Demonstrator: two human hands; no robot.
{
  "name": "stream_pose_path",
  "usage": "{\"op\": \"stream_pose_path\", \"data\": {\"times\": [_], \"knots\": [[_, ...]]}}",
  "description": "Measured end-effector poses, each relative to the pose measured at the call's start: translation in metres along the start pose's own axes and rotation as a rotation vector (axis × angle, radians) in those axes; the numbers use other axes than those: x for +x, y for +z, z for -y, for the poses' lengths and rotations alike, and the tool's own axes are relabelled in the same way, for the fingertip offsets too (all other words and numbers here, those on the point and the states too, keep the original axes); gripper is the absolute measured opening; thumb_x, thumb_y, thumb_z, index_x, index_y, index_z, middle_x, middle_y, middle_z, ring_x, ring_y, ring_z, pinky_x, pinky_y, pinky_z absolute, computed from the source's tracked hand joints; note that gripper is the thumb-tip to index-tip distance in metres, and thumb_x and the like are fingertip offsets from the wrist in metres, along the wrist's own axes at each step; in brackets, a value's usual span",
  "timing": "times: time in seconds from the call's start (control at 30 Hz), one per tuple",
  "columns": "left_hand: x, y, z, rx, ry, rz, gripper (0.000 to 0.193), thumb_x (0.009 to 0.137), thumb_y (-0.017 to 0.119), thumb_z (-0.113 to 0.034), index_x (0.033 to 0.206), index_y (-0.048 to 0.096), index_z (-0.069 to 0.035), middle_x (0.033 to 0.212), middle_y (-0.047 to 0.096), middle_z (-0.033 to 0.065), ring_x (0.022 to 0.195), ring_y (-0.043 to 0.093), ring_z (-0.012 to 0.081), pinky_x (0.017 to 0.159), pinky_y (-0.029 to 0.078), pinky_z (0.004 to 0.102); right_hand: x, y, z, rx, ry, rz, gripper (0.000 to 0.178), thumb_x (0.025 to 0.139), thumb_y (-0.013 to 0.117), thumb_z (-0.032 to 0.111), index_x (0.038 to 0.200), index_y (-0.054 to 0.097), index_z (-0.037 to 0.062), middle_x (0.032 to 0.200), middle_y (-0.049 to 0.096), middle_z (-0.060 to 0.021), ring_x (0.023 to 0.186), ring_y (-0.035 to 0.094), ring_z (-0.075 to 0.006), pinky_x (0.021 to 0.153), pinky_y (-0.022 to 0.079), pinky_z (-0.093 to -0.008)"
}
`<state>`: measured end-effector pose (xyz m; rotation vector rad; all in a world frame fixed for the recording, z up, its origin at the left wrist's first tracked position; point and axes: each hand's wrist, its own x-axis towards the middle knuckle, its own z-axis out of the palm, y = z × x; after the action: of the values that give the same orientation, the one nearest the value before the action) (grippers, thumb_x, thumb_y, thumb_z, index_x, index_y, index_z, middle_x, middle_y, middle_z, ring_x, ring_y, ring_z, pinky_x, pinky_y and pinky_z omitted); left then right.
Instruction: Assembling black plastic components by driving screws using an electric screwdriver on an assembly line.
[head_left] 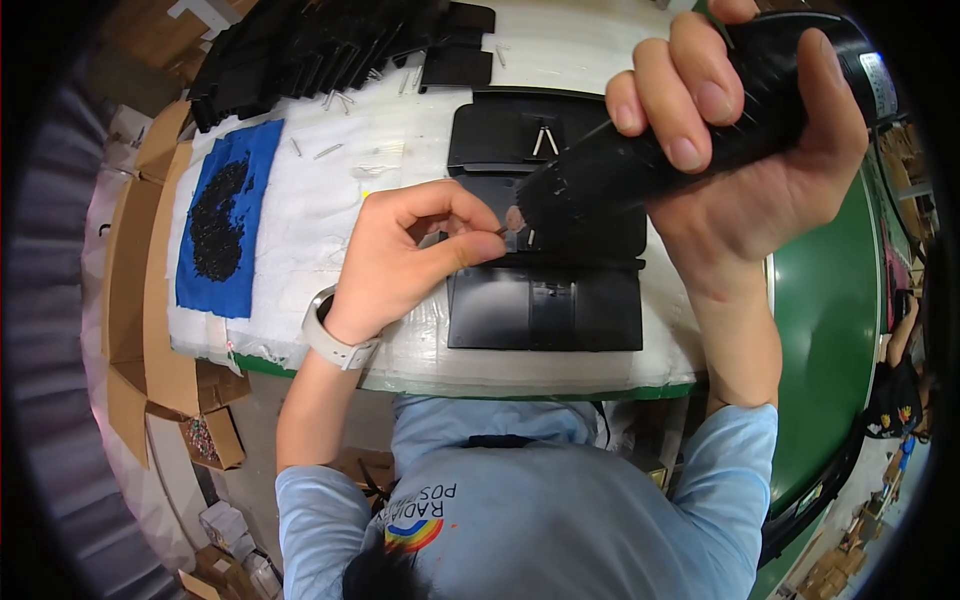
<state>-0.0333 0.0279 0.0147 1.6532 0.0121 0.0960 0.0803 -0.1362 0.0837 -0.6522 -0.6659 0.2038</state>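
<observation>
Two hands over the counter's near edge: right hand wrapped around black power screwdriver, tip down on black plastic panel; left hand pinching small screw beside tip.

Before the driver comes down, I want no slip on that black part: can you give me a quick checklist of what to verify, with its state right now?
1. Right hand has a full grip on the black power screwdriver: ok.
2. Left hand pinches a small fastener at its fingertips: ok, though the fastener is too small to identify.
3. Driver tip sits on the fastener: cannot tell, the tool body hides it.
4. Black plastic panel lies flat on the white padded worktop: ok.
5. Left fingers clear of the tip: not ok, they are right beside it.
6. Spare small black parts on the blue cloth: ok.
</observation>
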Motion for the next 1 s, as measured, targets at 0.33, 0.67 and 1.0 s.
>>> {"op": "stream_pose_path", "data": {"times": [0.33,0.67,1.0], "knots": [[0.006,-0.015,0.001,0.094,0.083,-0.099,0.017,0.075,0.070,-0.004,0.092,0.070,-0.002,0.081,0.068,0.0039,0.077,0.061,0.0104,0.071,0.047,0.0238,0.003,-0.012,0.011,0.163,0.203,0.137,0.036,0.094,0.043,0.037,0.106,0.048,0.0033,0.068,0.045,-0.0006,0.054,0.043,-0.0115,0.066,0.038,-0.0310],[0.035,-0.130,0.063,0.914,0.174,-0.533,0.014,0.075,0.075,-0.010,0.086,0.071,-0.002,0.083,0.067,0.0064,0.068,0.060,0.0164,0.066,0.049,0.0267,-0.002,0.008,0.008,-0.083,0.090,-0.038,0.040,0.092,0.047,0.044,0.098,0.058,0.0052,0.055,0.051,-0.0038,0.038,0.047,-0.0180,0.046,0.046,-0.0361],[0.019,-0.127,0.055,1.219,0.268,-0.491,0.010,0.081,0.070,-0.009,0.086,0.067,-0.001,0.081,0.064,0.0081,0.065,0.059,0.0171,0.061,0.047,0.0265,-0.005,-0.007,0.016,-0.107,0.125,-0.046,0.035,0.090,0.049,0.037,0.096,0.055,0.0036,0.054,0.051,-0.0055,0.038,0.047,-0.0178,0.045,0.044,-0.0344]]}}
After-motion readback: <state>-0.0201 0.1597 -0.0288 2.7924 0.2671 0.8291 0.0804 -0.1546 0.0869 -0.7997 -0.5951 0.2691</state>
